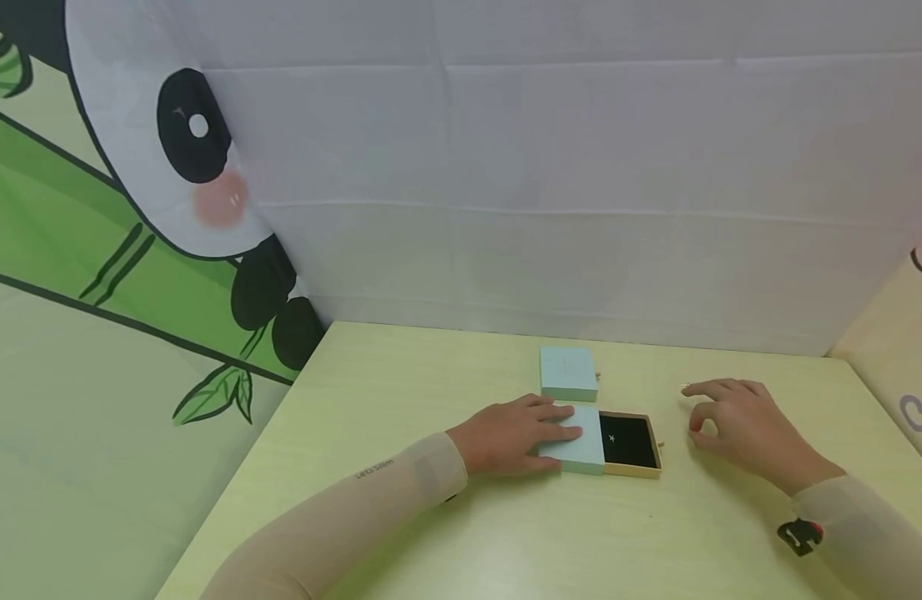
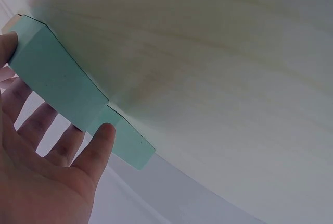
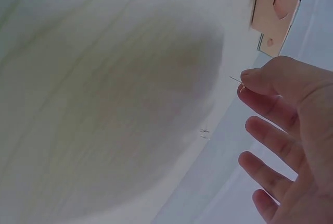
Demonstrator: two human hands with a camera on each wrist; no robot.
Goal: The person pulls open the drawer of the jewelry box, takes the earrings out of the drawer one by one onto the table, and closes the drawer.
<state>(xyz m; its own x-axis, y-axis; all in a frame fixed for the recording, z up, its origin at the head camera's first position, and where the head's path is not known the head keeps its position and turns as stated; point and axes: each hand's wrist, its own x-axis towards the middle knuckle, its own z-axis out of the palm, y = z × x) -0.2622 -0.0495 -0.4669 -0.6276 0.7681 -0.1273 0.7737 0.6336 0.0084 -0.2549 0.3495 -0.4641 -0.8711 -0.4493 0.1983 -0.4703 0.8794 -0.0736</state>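
My left hand [image 1: 509,435] rests with spread, fairly straight fingers across the top of a mint-green drawer box [image 1: 584,458], thumb by its near left corner. The box's drawer [image 1: 633,472] is pulled out to the right. On the black insert [image 1: 635,454] sits a small star-shaped silvery piece [image 1: 611,437]. Right of the box, my right hand [image 1: 746,425] is raised over the table; in the right wrist view its thumb and index finger pinch a tiny stud earring [image 3: 237,81], thin post sticking out. Its other fingers are relaxed.
A second mint-green box [image 1: 568,371], its drawer closed with a small tab on the right, stands directly behind the first. Small thin metallic pieces [image 3: 205,133] lie on the pale wooden table [image 1: 423,375] beyond my right hand. A white cloth wall [image 1: 551,183] rises behind.
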